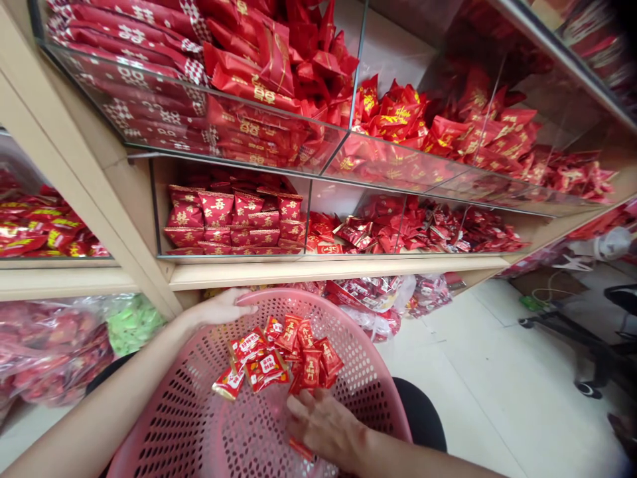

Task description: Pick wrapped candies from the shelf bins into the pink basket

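A round pink plastic basket (371,345) with perforated sides stands in front of me. My left hand (226,309) grips its far left rim, the thumb on the inner side. Inside lies a small heap of red wrapped sweets (311,365) with gold lettering, and a few red-and-white packets (266,370) sit left of them. My right hand (323,421) is down in the basket at the near edge of the heap, its fingers curled and slightly blurred. A red wrapper (301,449) shows beneath that hand. What its fingers hold is hidden.
Beyond the basket rises a wooden shelf (338,269) with clear-fronted bins of red packets (223,209). Plastic bags of packets (368,299) lie on the floor below. Left is a bag of green packets (130,325). A black wheeled chair base (572,352) stands at right.
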`<state>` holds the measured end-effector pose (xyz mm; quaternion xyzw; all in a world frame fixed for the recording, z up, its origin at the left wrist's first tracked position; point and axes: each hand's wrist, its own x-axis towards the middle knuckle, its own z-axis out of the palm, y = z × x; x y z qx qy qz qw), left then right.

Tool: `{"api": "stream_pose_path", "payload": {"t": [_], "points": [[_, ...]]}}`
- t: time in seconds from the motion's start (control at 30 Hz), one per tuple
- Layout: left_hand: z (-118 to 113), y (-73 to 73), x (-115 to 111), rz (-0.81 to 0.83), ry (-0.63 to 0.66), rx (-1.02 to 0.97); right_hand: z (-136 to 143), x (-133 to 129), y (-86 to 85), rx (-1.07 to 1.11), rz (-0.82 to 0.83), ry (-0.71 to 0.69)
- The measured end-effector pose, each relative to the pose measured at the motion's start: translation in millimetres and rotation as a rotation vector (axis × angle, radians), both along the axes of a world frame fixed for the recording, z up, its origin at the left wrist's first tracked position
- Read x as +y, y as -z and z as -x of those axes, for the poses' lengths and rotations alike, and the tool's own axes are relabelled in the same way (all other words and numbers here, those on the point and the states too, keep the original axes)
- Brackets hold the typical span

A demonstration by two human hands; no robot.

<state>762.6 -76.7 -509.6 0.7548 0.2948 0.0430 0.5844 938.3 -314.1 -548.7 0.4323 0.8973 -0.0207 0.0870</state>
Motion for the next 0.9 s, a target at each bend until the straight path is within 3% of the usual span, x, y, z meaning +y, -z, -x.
{"api": "stream_pose_path", "payload": {"t": [0.1, 0.17, 0.23, 0.3, 0.4, 0.57, 0.67, 0.77, 0.9], "points": [[0.4, 1.2, 0.5, 0.007, 0.002, -0.011, -2.6, -0.4, -21.5, 0.155, 0.162, -0.005], [0.3, 2.0, 1.0, 0.009, 0.000, -0.003, -8.5, 3.4, -38.0, 0.282, 0.336, 0.064], [0.3, 3.6, 2.0, -0.001, -0.001, 0.016, -16.9, 13.4, -50.4, 0.353, 0.441, 0.229], [0.3, 5.5, 3.1, -0.016, 0.004, 0.018, -26.8, 29.4, -55.7, 0.354, 0.381, 0.453], [0.5, 6.8, 3.4, -0.008, 0.028, -0.008, -40.0, 56.9, -52.7, 0.248, 0.107, 0.691], [1.0, 1.6, 0.3, 0.030, 0.022, -0.046, -43.9, 70.2, -44.2, -0.006, -0.086, 0.778], [1.1, -0.1, -0.4, 0.016, -0.020, 0.011, -34.9, 54.7, -43.3, -0.030, -0.072, 0.810], [0.8, 1.6, 0.3, -0.021, -0.064, 0.064, -20.6, 40.4, -39.9, -0.048, 0.052, 0.839], [1.0, 2.5, 0.5, -0.037, -0.085, 0.079, -3.0, 40.6, -26.3, -0.072, 0.142, 0.824]]}}
